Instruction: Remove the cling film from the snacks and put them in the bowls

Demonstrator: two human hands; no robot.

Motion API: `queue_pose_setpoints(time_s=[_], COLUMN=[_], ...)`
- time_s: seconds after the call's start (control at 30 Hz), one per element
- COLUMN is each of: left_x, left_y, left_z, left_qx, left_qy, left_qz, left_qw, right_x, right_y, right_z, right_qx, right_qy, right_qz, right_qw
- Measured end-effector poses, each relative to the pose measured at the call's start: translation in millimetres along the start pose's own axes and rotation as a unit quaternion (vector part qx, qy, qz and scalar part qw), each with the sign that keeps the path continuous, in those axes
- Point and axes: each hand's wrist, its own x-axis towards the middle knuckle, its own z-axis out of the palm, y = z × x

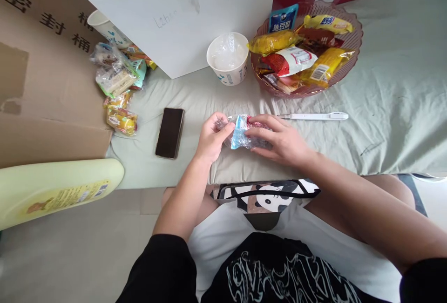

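Note:
Low over the cloth-covered surface, both hands are on a small snack packet (240, 131) in crinkled clear plastic with a blue-and-white band and a red part. My left hand (211, 138) pinches the loose clear plastic at the packet's left end between thumb and fingers. From the right, my right hand (282, 139) grips the packet, its fingers over the top and right part and its thumb at the near side. Those fingers partly hide the red part. Just beyond my right hand lies a white-handled utility knife (316, 116), its tip end close to my fingers.
A paper cup (228, 76) lined with clear plastic stands behind the hands. Right of it is a pink bowl (356, 44) heaped with snack packets. On the left lie a phone (169, 132) and a pile of wrapped snacks (118, 82). White and brown boxes (45, 84) bound the back and left.

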Motion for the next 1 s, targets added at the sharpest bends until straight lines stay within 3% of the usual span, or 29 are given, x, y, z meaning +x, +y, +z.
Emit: queue_pose_setpoints(time_s=[0.1,0.23,0.33,0.4,0.47,0.57,0.67,0.83,1.0], left_x=[0.9,10.7,17.5,17.7,14.1,5.8,0.3,-2.4,-16.0], left_y=[1.3,3.0,2.1,1.2,0.7,0.4,0.1,1.5,9.7], left_z=[-3.1,-25.7,-51.0,-62.8,-66.6,-60.6,-53.7,-52.9,-42.3], left_qx=[0.022,0.039,0.138,0.259,0.38,0.496,0.543,0.553,0.536], left_qy=[0.014,0.097,0.16,0.177,0.164,0.078,0.007,-0.005,-0.004], left_qz=[0.015,0.033,0.034,0.069,0.152,0.252,0.278,0.377,0.485], left_qw=[1.0,0.994,0.977,0.947,0.898,0.827,0.792,0.743,0.691], right_x=[1.4,0.5,-4.4,-7.3,-8.3,-6.3,-3.0,-1.7,-4.7], right_y=[-3.3,0.2,9.5,14.6,15.5,9.7,5.3,10.4,4.2], right_z=[-2.3,-17.7,-30.3,-36.2,-38.7,-33.8,-19.8,-6.4,-22.0], right_qx=[0.045,0.074,0.046,-0.001,-0.048,-0.095,-0.15,-0.209,-0.208], right_qy=[0.04,0.106,0.131,0.127,0.114,0.083,0.033,-0.027,0.012], right_qz=[0.045,0.137,0.192,0.2,0.178,0.102,0.046,0.014,-0.025], right_qw=[0.997,0.982,0.972,0.972,0.976,0.987,0.987,0.977,0.978])
